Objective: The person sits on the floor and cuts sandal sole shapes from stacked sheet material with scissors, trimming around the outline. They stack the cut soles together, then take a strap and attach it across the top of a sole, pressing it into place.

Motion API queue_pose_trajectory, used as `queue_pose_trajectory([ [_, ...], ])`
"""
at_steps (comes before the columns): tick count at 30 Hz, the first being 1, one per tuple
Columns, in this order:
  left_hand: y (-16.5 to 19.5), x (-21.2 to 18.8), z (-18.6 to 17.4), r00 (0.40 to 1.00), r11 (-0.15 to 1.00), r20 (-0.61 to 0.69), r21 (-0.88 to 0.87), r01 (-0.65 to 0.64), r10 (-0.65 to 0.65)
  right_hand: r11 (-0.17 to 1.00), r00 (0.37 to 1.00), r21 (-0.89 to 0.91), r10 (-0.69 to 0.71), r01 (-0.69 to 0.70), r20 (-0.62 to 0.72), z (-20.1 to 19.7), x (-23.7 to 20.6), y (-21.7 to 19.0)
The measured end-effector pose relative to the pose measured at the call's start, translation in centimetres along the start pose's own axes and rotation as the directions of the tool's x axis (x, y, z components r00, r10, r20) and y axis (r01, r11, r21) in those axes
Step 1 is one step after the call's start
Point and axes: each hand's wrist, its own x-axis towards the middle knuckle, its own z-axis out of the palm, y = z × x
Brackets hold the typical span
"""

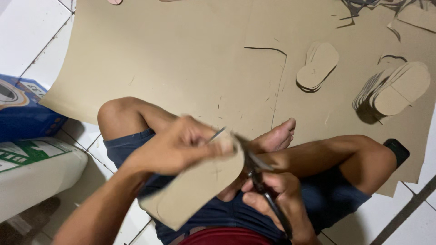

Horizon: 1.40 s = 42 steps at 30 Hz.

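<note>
We hold a sole-shaped piece of cardboard [195, 186] over our lap, above our crossed legs. Our left hand [175, 145] is clamped on its upper end, thumb and fingers pinching it flat. Our right hand [277, 199] is closed round the handles of a pair of scissors [256, 170], whose blades meet the piece's right edge near its rounded tip; the blades are blurred, so we cannot tell how far they stand apart.

Judging by what lies around, a good part of the cutting looks done: two stacks of finished soles [318, 66] [395, 88] rest toward the far right corner of the big cardboard sheet [181, 59] spread on the tiled floor [32, 27], with offcuts [363, 7] at its far edge. Much of the sheet is still uncut.

At the left stand a blue box [20, 113] and a white sack [36, 172].
</note>
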Motion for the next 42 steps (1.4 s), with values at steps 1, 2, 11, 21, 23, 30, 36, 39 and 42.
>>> queue_pose_trajectory([
  [1,-0.3,0.4,0.7,0.988,0.983,-0.112,-0.133,-0.124,0.109,0.993,0.997,0.092,0.074,-0.071,-0.03,0.0,0.0,0.3],
  [2,-0.8,0.7,1.7,0.952,0.934,-0.229,-0.248,-0.257,0.202,0.973,0.987,0.184,0.152,-0.138,-0.061,0.0,-0.1,0.5],
  [11,-6.8,1.7,11.3,0.556,0.843,-0.746,0.015,-0.537,0.367,0.983,0.99,0.183,0.031,-0.005,-0.14,2.0,0.6,0.6],
  [21,-4.2,-0.2,10.8,0.788,0.792,-0.489,-0.274,-0.545,0.373,0.963,0.982,0.207,-0.15,0.172,-0.118,2.2,0.9,-0.7],
  [23,-4.1,-0.3,10.5,0.785,0.799,-0.501,-0.264,-0.54,0.365,0.978,0.992,0.199,-0.04,0.064,-0.122,2.3,0.5,-0.3],
  [30,-3.7,-0.7,9.6,0.771,0.848,-0.505,-0.133,-0.513,0.387,0.963,0.99,0.249,-0.075,0.102,-0.116,1.9,0.4,0.1],
  [36,-4.2,-1.1,8.8,0.755,0.877,-0.531,-0.043,-0.478,0.385,0.985,0.997,0.165,-0.04,0.051,-0.072,1.7,0.4,-0.1],
  [39,-4.2,-1.4,8.4,0.783,0.922,-0.579,-0.13,-0.364,0.228,0.982,0.995,0.19,0.033,-0.015,-0.091,1.7,0.2,-0.3],
  [42,-4.0,-1.6,7.8,0.781,0.879,-0.505,-0.085,-0.47,0.368,0.958,0.996,0.277,-0.062,0.076,-0.058,1.8,0.2,-0.5],
])
